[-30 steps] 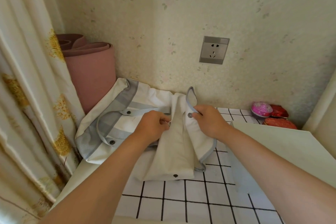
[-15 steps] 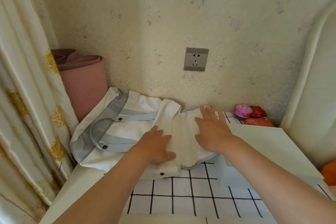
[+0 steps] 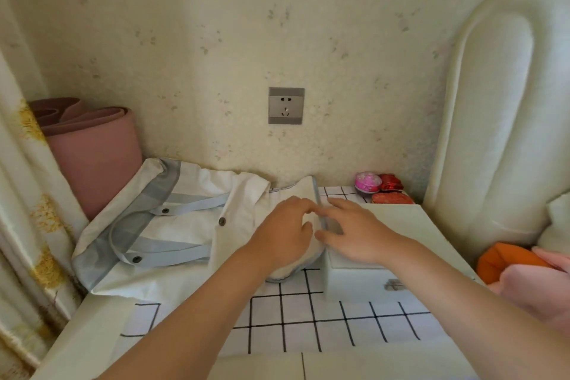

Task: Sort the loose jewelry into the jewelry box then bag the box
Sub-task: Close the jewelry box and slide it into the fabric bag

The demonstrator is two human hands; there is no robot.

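The jewelry box (image 3: 354, 282) sits shut on the counter (image 3: 293, 315) at the right, its small metal latch (image 3: 393, 285) facing me, so I cannot see what is inside. My right hand (image 3: 354, 234) lies flat on its lid, fingers straight and spread, gripping nothing. Touching the box's left side is the white and grey bag (image 3: 172, 225), lying slack on its side with its straps on top; its inside is hidden too. My left hand (image 3: 285, 233) rests loosely on the bag's rounded end, just beside the right hand, holding nothing.

The counter wears a white cloth with a black grid. Behind the box, against the wall, stand a pink round tin (image 3: 367, 182) and two red tins (image 3: 391, 191). A grey socket (image 3: 286, 105) is set in the pale flowered wall. A rolled pink mat (image 3: 92, 148) and a curtain (image 3: 24, 194) stand left, a cream padded headboard (image 3: 493, 102) right.
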